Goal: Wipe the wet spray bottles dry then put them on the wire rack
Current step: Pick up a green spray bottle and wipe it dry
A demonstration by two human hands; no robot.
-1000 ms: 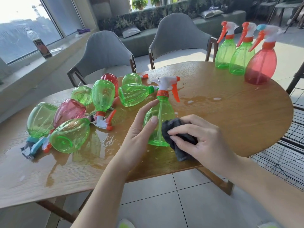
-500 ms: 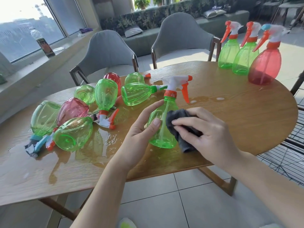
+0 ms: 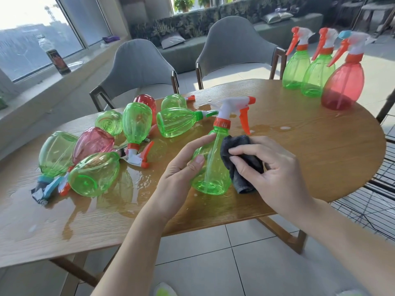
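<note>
The left hand [image 3: 181, 169] grips an upright green spray bottle [image 3: 213, 163] at frame centre, while the right hand [image 3: 271, 165] presses a bunched dark cloth [image 3: 239, 161] to its side. The bottle is clear green plastic with a white-and-orange trigger head, standing on the wet wooden table [image 3: 320, 157].

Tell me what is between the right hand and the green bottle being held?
In the head view, a dark grey cloth lies between the right hand and the green bottle.
</note>
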